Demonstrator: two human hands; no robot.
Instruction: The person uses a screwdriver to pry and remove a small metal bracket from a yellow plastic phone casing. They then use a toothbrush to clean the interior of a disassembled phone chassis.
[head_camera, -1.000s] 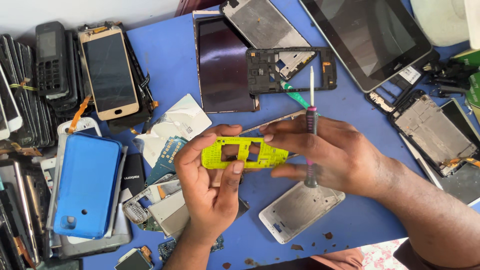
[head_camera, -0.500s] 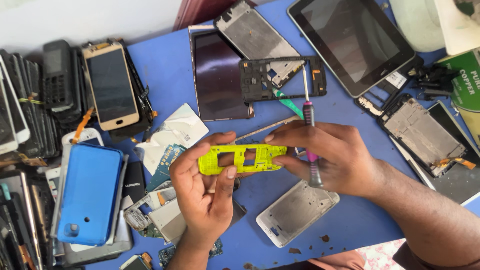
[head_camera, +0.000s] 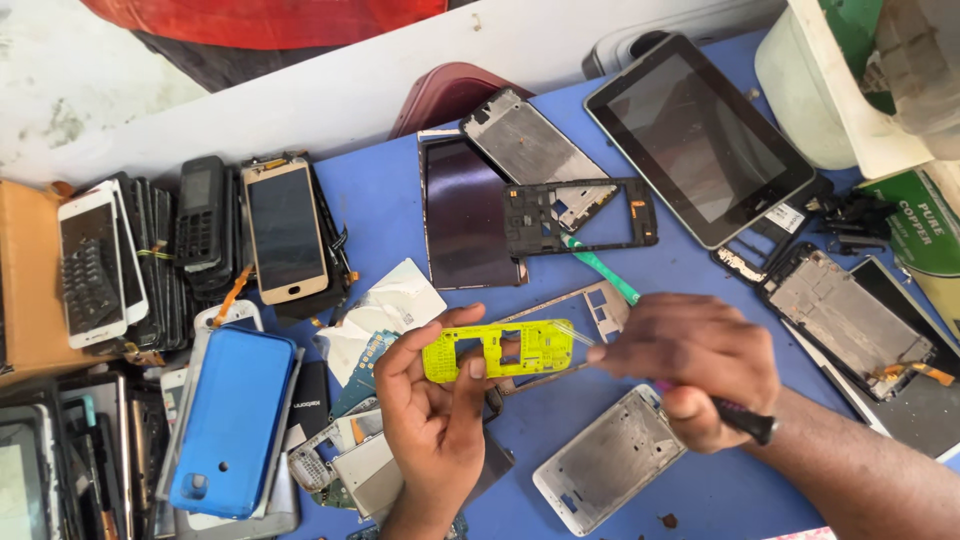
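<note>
Blue worktop (head_camera: 400, 200) cluttered with phone parts; my right hand (head_camera: 695, 365), clenched on a screwdriver (head_camera: 745, 422), hides its tip. My left hand (head_camera: 435, 400) pinches the yellow phone frame (head_camera: 498, 350) between both hands.

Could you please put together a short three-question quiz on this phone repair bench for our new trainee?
1. True or false: the left hand holds the yellow phone frame.
2. What does the right hand grip?
A. a dark-handled tool
B. a pair of scissors
C. a roll of tape
3. What colour is the phone cover lying left of the hands?

Key
1. True: thumb and fingers pinch the frame's left end.
2. A: the handle sticks out of the fist, and the fingertips meet the frame's right end.
3. Blue.
</note>
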